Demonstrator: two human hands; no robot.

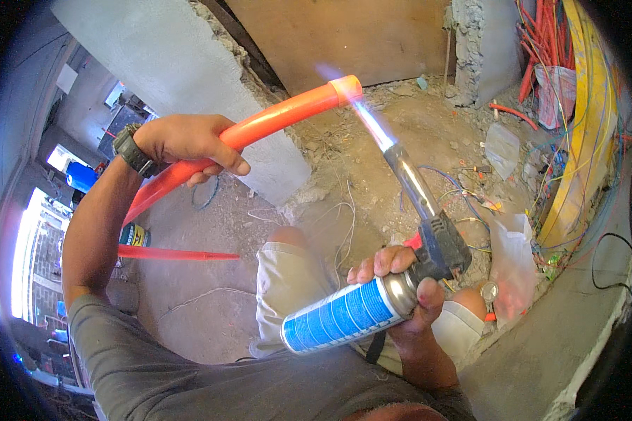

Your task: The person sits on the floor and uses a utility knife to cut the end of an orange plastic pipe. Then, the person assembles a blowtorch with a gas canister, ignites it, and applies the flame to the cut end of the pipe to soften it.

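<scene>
My left hand (184, 144) grips an orange plastic pipe (274, 119) near its middle and holds it up, its pale open end pointing right. My right hand (407, 281) is wrapped around the neck of a blue gas canister (340, 316) fitted with a black torch head and a metal nozzle (411, 182). A blue-white flame (369, 121) from the nozzle plays on the end of the pipe. A black watch sits on my left wrist. I am crouched, and my knees in light trousers show below the torch.
A second orange pipe (179, 255) lies on the dirt floor at left, near a small can (133, 235). Rubble and loose wires cover the ground ahead. Bundles of red, yellow and blue cables (576, 105) run along the right wall, with clear plastic bags (512, 266) beside them.
</scene>
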